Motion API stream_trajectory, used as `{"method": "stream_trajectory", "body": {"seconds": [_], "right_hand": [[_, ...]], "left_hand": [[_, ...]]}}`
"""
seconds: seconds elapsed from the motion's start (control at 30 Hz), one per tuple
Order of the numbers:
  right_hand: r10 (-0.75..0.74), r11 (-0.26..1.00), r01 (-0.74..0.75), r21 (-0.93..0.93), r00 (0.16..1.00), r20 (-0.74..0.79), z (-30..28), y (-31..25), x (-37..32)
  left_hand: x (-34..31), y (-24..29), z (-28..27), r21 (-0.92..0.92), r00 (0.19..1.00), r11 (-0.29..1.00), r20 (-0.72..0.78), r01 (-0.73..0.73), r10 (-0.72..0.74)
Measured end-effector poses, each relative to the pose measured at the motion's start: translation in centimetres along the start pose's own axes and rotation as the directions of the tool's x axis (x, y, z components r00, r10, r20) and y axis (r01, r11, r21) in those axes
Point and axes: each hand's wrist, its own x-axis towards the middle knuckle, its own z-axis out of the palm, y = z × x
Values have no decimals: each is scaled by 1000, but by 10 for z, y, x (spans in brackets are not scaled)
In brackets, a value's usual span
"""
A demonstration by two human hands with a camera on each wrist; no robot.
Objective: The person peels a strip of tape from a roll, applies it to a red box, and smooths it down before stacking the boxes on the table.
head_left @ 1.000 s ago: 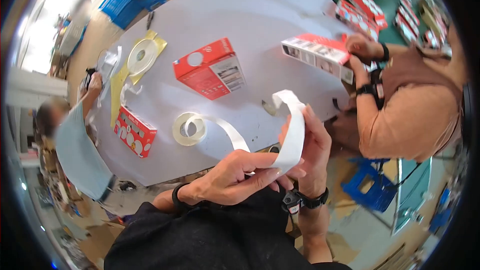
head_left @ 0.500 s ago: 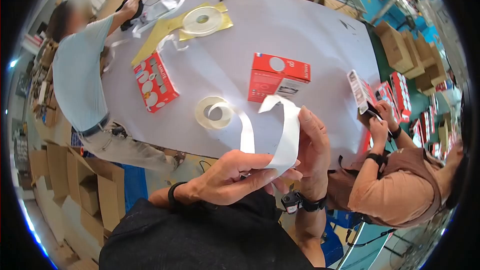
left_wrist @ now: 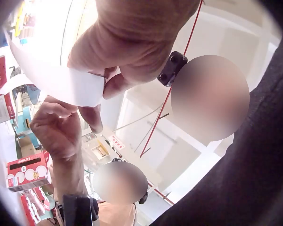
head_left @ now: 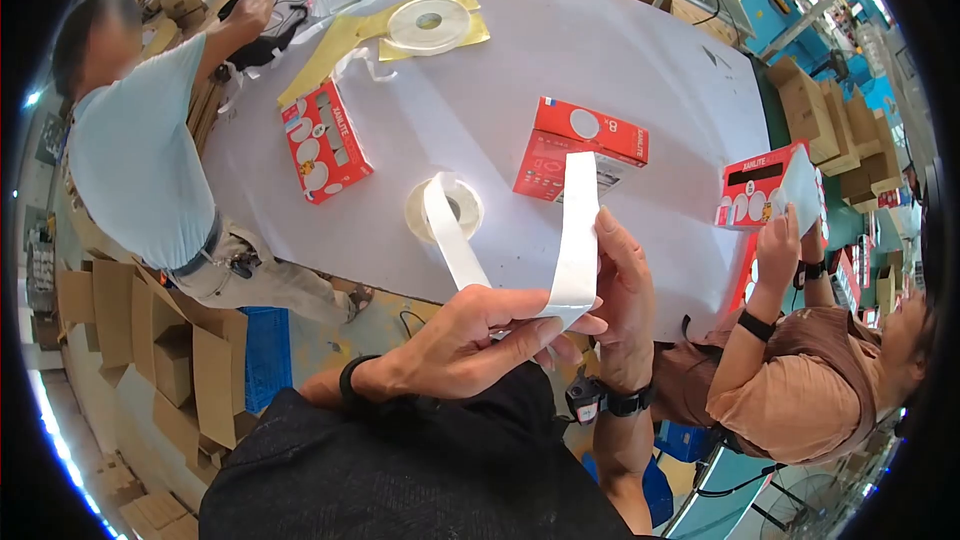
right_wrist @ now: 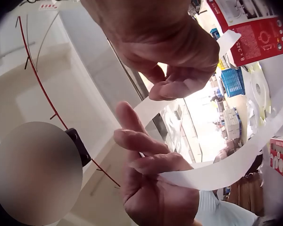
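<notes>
Between my fingers: white strip (head_left: 574,240), apparently being readied.
My left hand (head_left: 455,340) and right hand (head_left: 628,295) pinch it; next move likely calls for even tension.

Roll (head_left: 471,215) on table (head_left: 690,90), box (head_left: 322,155) left, carton (head_left: 556,150) right, disc (head_left: 405,28) apparently on sheet (head_left: 335,48)

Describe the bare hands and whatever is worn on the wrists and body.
Both the left hand and right hand are ungloved. Each wrist has a black band; the right one also carries a small, dark device. The top is black.
</notes>
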Motion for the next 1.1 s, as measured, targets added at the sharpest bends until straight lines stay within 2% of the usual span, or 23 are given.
{"method": "stream_trajectory", "body": {"seconds": [0.1,0.2,0.3,0.33,0.4,0.43,0.47,0.53,0.63,0.73,0.83,0.93,1.03,1.1], "right_hand": [[-9,1000,9,5,999,37,-1,-2,1],[-54,998,55,25,998,-29,8,0,3],[-81,995,80,-55,996,-21,6,2,5],[-214,953,187,-238,972,-95,7,2,4],[-485,742,318,-590,862,-146,10,3,-4],[-627,570,380,-729,774,-86,18,-2,-16],[-702,373,407,-834,712,33,15,-5,-32],[-681,-55,570,-820,579,448,26,-14,-54],[-560,-145,589,-795,614,557,38,-15,-59],[-527,-109,620,-777,627,574,27,-15,-48],[-551,8,614,-790,662,509,29,-14,-51],[-537,-71,626,-776,632,559,28,-14,-47],[-482,-220,656,-722,571,665,24,-18,-42],[-461,-264,661,-703,553,694,23,-19,-41]], "left_hand": [[1,-3,-1,22,1000,1000,17,-9,8],[1,-2,-6,25,999,1000,37,-7,7],[0,0,-5,-17,1000,999,-6,29,-29],[0,1,-5,-41,998,998,-32,44,-46],[1,4,-8,-62,996,995,-54,73,-76],[2,7,-15,-79,993,993,-69,88,-94],[2,7,-15,-84,992,993,-88,80,-87],[2,6,-14,-97,990,993,-110,75,-85],[4,4,-12,0,994,998,-93,56,-56],[9,2,-13,94,997,995,-79,28,-21],[8,5,-16,258,998,965,-52,41,-29],[9,1,-16,269,995,962,-74,-39,61],[10,-3,-10,367,983,929,-140,-55,114],[10,-7,-10,414,985,910,-147,-23,92]]}}
